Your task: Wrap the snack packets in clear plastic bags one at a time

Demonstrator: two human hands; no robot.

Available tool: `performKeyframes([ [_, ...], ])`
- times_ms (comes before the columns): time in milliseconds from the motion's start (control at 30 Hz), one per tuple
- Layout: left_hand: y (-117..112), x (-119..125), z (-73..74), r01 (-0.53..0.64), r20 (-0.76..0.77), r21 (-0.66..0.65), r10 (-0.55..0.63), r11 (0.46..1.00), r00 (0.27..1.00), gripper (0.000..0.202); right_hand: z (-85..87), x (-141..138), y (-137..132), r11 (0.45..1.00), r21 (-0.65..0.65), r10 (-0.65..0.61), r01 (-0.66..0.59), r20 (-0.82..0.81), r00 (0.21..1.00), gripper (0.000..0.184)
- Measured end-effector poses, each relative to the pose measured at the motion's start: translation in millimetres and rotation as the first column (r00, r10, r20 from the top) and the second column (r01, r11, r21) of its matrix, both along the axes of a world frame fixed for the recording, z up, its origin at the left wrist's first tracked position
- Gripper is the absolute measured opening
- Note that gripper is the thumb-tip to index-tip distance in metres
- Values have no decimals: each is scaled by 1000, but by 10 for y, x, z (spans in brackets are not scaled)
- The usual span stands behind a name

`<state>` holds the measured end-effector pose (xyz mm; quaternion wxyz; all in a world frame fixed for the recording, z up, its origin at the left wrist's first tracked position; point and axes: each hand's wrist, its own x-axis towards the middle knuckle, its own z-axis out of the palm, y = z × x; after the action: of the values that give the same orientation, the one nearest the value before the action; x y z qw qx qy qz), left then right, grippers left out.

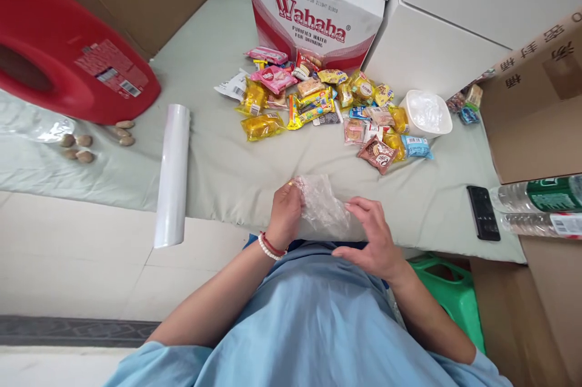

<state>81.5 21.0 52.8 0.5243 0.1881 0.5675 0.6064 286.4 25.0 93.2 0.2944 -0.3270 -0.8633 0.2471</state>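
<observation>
Left hand: it grasps a crumpled, transparent plastic film (324, 208) between the thumb and the bent fingers; a white beaded bracelet (269, 249) and a red band are around the wrist of this left hand (287, 210).
Right hand: the right hand (376, 240) is opened, with its thumb spread away from the fingers; the fingertips are at the right edge of the film, but I cannot tell if they touch it.
Plastic film: it is between the two hands, above the near edge of the pale green cloth (227, 174).
Snacks: a pile of small, colourful wrapped snacks (318, 109) lies ahead of both hands.
White tub: a square white plastic tub (430, 134) is ahead and to the right of the right hand, beside the snacks.
Phone: a black rectangular phone (482, 212) lies to the right of the right hand.
Roll: a smooth white cylindrical roll (173, 174) lies to the left of the left hand.
</observation>
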Motion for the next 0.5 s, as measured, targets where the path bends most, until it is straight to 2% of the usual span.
performKeyframes([
  [33, -8, 9, -4, 2, -43, -7, -3, 1000, 999, 39, 26, -68, 18, 1000, 4, 25, -25, 16, 1000, 64],
  [100, -32, -6, -4, 16, -103, 1, -15, 1000, 995, 41, 79, -190, 72, 998, -11, 63, -63, 17, 998, 34],
  [133, -49, -32, 2, 32, -139, 1, -32, 999, 990, 42, 109, -229, 112, 998, -31, 51, -51, -6, 999, 20],
  [167, -67, -69, 11, 56, -187, -5, -56, 998, 981, 43, 142, -248, 165, 998, -66, 17, -19, -37, 999, 15],
  [267, -134, -214, 52, 162, -337, -92, -184, 982, 923, 43, 262, -187, 385, 969, -231, -111, 88, -90, 990, 19],
  [333, -178, -312, 78, 270, -358, -153, -308, 951, 882, 43, 344, -87, 551, 939, -322, -153, 120, -79, 985, 23],
  [433, -224, -432, 107, 409, -345, -201, -455, 890, 821, 41, 458, 63, 747, 907, -387, -202, 164, -61, 977, 24],
  [500, -239, -499, 122, 450, -419, -220, -501, 865, 757, 35, 526, 130, 826, 896, -411, -210, 169, -58, 976, 24],
])
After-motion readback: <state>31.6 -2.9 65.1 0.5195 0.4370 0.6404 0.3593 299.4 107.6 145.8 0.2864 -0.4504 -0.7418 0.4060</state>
